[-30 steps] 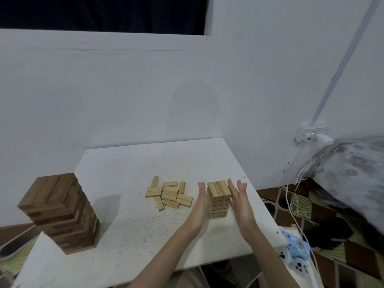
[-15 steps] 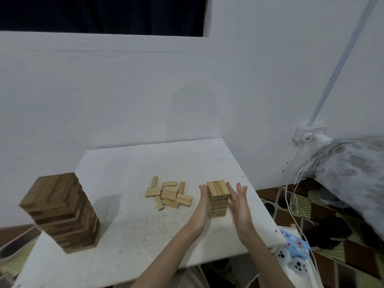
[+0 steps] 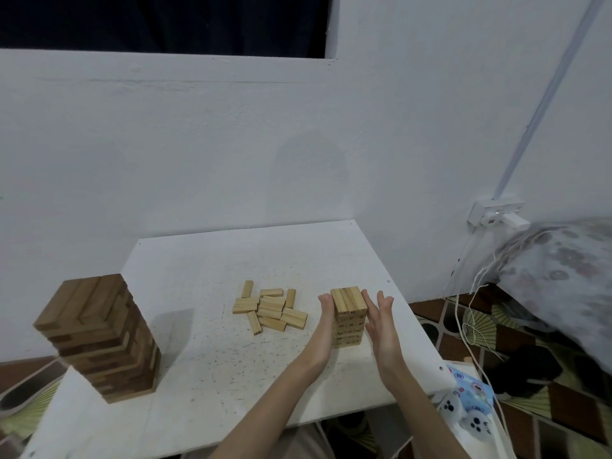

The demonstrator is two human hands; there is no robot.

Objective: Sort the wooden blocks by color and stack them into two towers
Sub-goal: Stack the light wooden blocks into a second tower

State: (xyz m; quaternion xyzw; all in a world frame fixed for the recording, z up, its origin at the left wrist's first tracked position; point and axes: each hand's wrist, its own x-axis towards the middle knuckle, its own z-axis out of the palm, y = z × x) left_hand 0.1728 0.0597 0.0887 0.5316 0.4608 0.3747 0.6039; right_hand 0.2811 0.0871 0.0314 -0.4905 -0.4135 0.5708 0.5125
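A: What moved since before?
B: Not much. The right hand (image 3: 381, 321) came in closer to the light tower (image 3: 348, 318). The left hand (image 3: 324, 323) stayed flat on its other side.
A: Are the hands holding it?
B: Both hands have straight fingers. They press the light tower from the left and right.
A: Where are the other blocks?
B: The loose light blocks (image 3: 270, 309) lie just left of the light tower. The dark tower (image 3: 99, 336) stands far left, near the white table's (image 3: 205, 376) edge.
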